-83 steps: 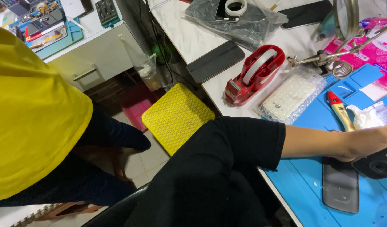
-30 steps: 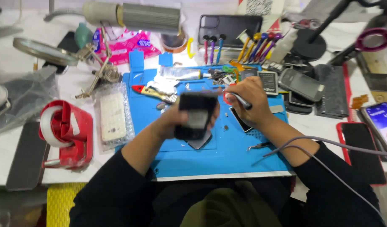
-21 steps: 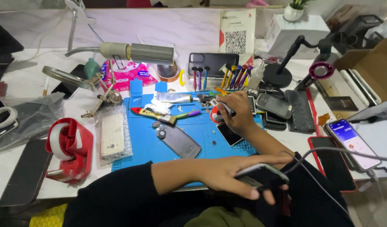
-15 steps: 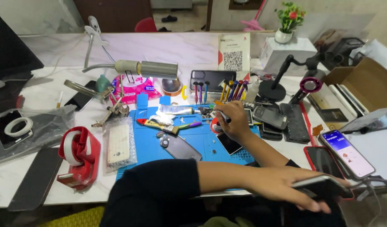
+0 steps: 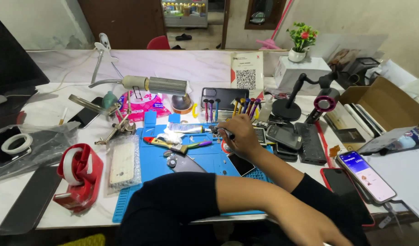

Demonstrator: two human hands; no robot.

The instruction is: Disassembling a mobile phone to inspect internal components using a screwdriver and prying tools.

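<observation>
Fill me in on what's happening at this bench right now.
A person sits at a cluttered white table over a blue work mat. The right hand grips a small tool at the mat's far edge, near a rack of screwdrivers. The left hand reaches across to the lower right, at the picture's edge; what it holds is out of view. A dark phone back lies on the mat.

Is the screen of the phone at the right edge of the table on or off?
On: the phone lies face up, its screen lit white and blue.
</observation>
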